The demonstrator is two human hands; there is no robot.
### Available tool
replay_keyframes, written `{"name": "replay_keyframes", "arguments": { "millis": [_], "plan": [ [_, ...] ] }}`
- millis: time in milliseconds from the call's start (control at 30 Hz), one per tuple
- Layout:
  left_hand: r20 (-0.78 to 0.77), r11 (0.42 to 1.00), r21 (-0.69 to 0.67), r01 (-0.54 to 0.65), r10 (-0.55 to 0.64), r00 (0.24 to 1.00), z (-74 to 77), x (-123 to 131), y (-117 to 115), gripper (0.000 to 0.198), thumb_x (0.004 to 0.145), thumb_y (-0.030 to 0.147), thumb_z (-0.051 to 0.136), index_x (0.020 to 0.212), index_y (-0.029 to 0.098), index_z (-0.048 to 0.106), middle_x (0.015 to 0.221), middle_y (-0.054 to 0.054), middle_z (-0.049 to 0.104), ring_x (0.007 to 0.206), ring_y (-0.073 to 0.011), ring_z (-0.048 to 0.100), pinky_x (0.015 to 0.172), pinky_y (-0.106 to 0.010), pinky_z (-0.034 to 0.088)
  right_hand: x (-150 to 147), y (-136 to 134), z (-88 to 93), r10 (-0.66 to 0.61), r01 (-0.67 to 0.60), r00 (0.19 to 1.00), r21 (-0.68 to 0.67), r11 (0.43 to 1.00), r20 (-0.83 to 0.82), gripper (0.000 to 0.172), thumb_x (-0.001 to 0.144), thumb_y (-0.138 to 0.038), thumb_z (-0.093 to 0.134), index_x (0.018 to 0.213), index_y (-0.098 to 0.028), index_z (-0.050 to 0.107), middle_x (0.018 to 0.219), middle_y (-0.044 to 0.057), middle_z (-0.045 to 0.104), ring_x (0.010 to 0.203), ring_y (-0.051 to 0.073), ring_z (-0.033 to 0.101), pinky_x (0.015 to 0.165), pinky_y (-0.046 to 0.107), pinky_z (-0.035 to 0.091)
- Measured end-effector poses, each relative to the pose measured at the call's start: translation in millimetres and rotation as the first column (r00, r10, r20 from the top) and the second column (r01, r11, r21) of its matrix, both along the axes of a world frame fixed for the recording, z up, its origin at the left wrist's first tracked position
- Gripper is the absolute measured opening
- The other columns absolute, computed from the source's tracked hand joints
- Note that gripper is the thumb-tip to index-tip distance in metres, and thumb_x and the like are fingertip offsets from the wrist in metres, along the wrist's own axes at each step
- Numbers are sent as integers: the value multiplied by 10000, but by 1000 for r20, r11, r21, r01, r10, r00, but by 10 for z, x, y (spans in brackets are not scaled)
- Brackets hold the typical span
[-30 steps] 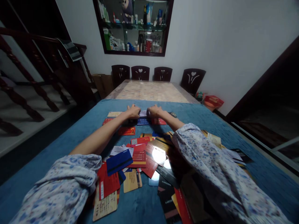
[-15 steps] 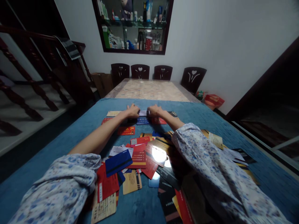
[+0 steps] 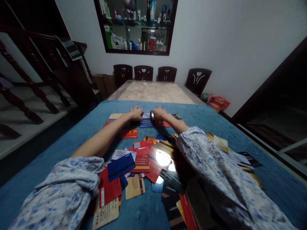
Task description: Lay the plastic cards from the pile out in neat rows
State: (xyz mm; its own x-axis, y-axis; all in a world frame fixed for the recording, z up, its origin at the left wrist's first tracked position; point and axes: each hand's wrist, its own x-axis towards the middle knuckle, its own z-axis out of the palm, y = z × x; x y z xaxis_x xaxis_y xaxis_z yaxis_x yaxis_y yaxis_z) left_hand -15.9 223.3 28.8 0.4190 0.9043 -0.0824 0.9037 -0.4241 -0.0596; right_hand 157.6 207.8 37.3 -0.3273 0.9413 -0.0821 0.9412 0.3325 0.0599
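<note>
At the far end of the laid-out cards, my left hand [image 3: 136,113] and my right hand [image 3: 158,113] face each other across a pale bank card [image 3: 146,116]. Both sets of fingers are curled down at its two ends. A bright glint shows by the right fingertips; what causes it is unclear. In the same row lie a cream card [image 3: 115,116] and a dark card [image 3: 177,116]. Just nearer are a blue patterned card [image 3: 146,124] and a red card [image 3: 163,124]. A red-orange card [image 3: 129,133] starts a third row, partly under my left forearm.
A loose heap of bank cards, with a blue card [image 3: 121,166] on top, spreads between my forearms on the blue cloth [image 3: 79,140]. More cards, including a cream one [image 3: 221,143], lie right of my sleeve. Chairs [image 3: 143,73] stand behind the table.
Both hands stay almost in place at the pale card. A bright glint now shows by my right fingertips. The view has shifted very slightly.
</note>
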Motion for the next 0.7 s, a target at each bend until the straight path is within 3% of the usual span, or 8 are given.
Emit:
{"name": "replay_keyframes", "arguments": {
  "millis": [400, 700],
  "plan": [
    [14, 999, 29, 45, -45, 999, 15, -48, -25, 393, 745, 217, 535, 1108, 214, 684, 1295, -140, 599, 1331, -391, 356, 995, -603, 379, 36, 4, -1, 2, -2, 1000, 13, 1000, -2, 510, 841, -282, 596, 1351, -288, 603, 1369, 123, 623, 1291, 359, 505, 976, 510, 464],
    [53, 994, 99, 36, -41, 998, 103, -57, -170, 457, 792, 207, 501, 1222, 219, 655, 1372, -134, 565, 1365, -380, 333, 1017, -597, 359, 121, -133, 74, 18, -17, 1000, 60, 998, -21, 502, 874, -304, 567, 1375, -289, 588, 1347, 98, 642, 1294, 330, 491, 995, 494, 442]
  ]
}}
